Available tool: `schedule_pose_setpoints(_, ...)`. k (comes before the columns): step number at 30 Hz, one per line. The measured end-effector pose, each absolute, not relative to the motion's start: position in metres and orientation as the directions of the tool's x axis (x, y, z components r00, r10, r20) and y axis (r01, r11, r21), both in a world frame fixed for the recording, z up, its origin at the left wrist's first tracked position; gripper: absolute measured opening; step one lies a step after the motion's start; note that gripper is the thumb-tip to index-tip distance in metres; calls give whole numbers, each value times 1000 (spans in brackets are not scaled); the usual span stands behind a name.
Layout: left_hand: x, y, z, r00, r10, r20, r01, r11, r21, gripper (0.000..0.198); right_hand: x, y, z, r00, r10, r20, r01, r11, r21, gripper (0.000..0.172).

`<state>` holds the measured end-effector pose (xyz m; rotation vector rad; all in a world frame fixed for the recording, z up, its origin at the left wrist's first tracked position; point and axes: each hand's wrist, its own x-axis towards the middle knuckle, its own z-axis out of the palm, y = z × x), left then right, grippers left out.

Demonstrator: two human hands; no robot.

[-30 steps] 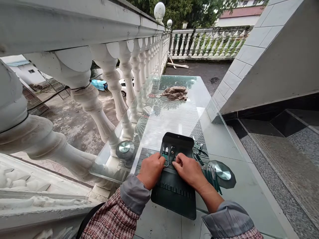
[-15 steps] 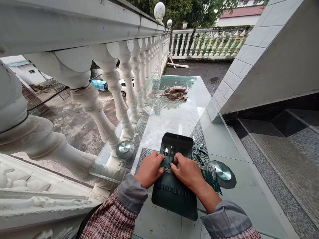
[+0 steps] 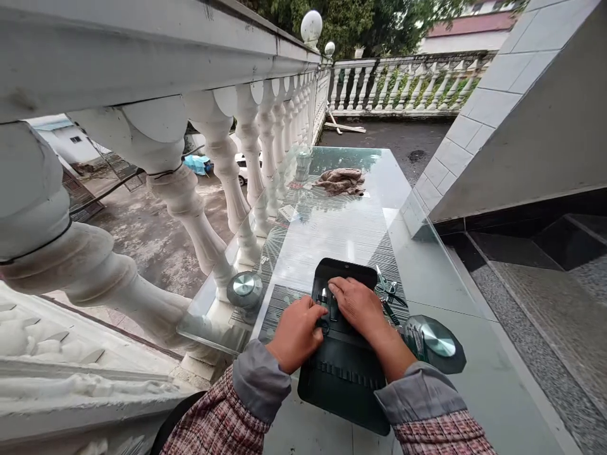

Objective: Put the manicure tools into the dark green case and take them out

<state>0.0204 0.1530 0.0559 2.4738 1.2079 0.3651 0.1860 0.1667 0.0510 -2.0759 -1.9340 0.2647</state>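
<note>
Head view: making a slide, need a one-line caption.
Left hand and right hand on an open black case on a glass table by a balustrade, loose tools beside it.

I can read no writing, number or brand anywhere in front of me. The black tool case (image 3: 346, 379) bears no mark I can make out on its flap or pockets. The small flat card (image 3: 286, 212) on the glass table (image 3: 427, 272), close to the balusters, may carry print, but it is too small and blurred for me to tell a single letter.
</note>
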Motion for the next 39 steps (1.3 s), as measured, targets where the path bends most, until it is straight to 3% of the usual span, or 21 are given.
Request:
schedule_pose_setpoints(6,17,152,60,604,792,84,683,-569,458,38,178,172,59,174,984,-31,942,-176,-286,26)
schedule_pose_setpoints(10,13,150,58,594,802,66,690,-550,471,38,170,172,60,272,962,-13,920,-264,-291,19)
schedule_pose_setpoints(15,5,147,58,579,815,15,725,-523,448,35,170,172,61,325,904,276,872,-174,-458,20)
schedule_pose_setpoints(18,0,146,61,563,827,13,701,-486,522,34,189,170,69,403,786,468,825,-91,-557,23)
schedule_pose_setpoints(20,-2,147,64,541,840,33,656,-447,608,34,208,168,74,493,705,509,791,-120,-599,24)
schedule_pose_setpoints(22,-4,148,67,509,859,63,582,-397,710,34,228,166,75,552,697,457,771,-217,-599,22)
schedule_pose_setpoints(25,-5,148,71,450,889,92,436,-308,845,34,250,165,66,559,783,272,776,-379,-503,19)
schedule_pose_setpoints(28,-5,148,77,416,905,85,284,-218,934,26,260,166,52,520,841,150,805,-423,-417,24)
schedule_pose_setpoints(31,-7,148,81,393,916,76,169,-154,974,20,265,166,45,477,866,153,837,-393,-381,30)
schedule_pose_setpoints(34,-8,149,84,366,924,108,130,-166,977,17,265,163,50,442,856,269,865,-328,-379,33)
schedule_pose_setpoints(37,-6,149,85,350,923,160,100,-207,973,15,247,150,64,429,809,402,829,-176,-531,31)
schedule_pose_setpoints(39,-2,149,84,337,921,198,66,-233,970,14,222,136,71,409,853,325,684,-51,-728,29)
